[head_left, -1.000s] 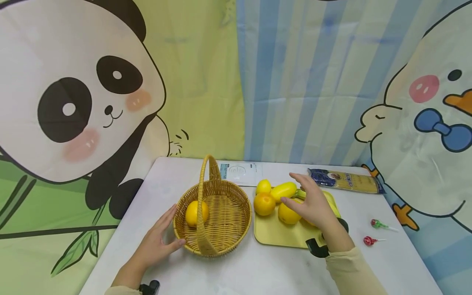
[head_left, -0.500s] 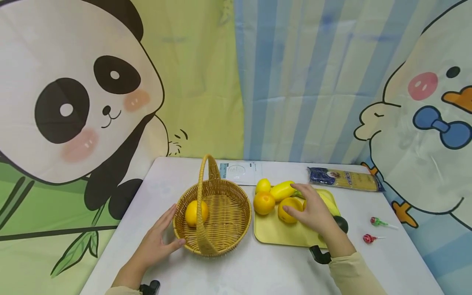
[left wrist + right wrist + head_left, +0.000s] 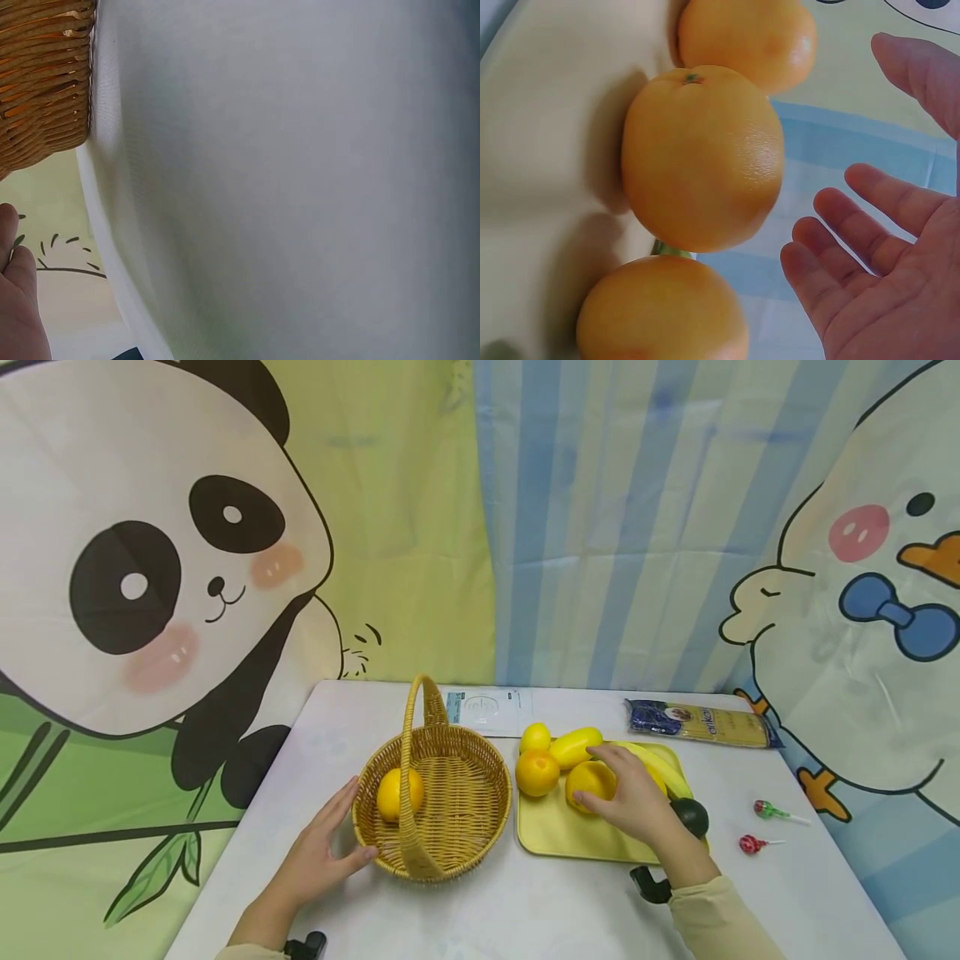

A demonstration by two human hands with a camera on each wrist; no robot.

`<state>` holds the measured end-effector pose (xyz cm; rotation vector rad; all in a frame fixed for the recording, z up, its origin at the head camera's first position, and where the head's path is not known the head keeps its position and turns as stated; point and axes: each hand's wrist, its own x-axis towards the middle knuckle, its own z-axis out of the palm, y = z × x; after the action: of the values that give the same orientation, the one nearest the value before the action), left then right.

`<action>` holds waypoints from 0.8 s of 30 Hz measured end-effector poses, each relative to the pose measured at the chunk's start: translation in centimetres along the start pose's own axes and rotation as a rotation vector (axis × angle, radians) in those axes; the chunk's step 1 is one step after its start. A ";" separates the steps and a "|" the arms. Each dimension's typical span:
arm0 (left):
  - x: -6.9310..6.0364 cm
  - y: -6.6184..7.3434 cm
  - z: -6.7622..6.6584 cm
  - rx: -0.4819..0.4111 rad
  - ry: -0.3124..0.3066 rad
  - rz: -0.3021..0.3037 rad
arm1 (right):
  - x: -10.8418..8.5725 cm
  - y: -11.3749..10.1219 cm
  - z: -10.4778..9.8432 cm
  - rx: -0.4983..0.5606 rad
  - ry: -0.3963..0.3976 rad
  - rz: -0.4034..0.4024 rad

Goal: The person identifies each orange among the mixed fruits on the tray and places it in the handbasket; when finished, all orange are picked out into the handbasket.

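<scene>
Right hand (image 3: 636,800) poised at an orange (image 3: 588,788), its grip unfilled.
From my remote seat I judge this a reach: spread fingers hold nothing, and the round, glossy fruit sits just before the palm, on the smooth yellow tray (image 3: 570,843). Next I'd want them curled round that slick curve. My left hand (image 3: 318,853), loosely spread, holds nothing beside the woven basket (image 3: 459,806); contact I can't tell.

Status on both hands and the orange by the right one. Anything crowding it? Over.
Left hand at basket, not gripping. Right hand beside middle orange, no grip. Neighbouring oranges close on both sides.
</scene>
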<state>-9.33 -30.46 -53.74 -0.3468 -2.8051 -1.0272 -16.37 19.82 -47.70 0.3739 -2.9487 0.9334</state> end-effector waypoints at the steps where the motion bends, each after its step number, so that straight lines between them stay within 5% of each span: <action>1: 0.0 0.0 0.0 0.002 0.000 -0.001 | 0.0 0.0 0.1 -0.002 -0.002 0.002; 24: 0.1 0.1 0.0 -0.003 -0.007 -0.015 | 0.2 0.5 1.6 -0.080 -0.022 -0.002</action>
<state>-9.42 -30.37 -53.66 -0.3314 -2.8169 -1.0357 -16.62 19.26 -49.25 0.3870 -2.9937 0.8141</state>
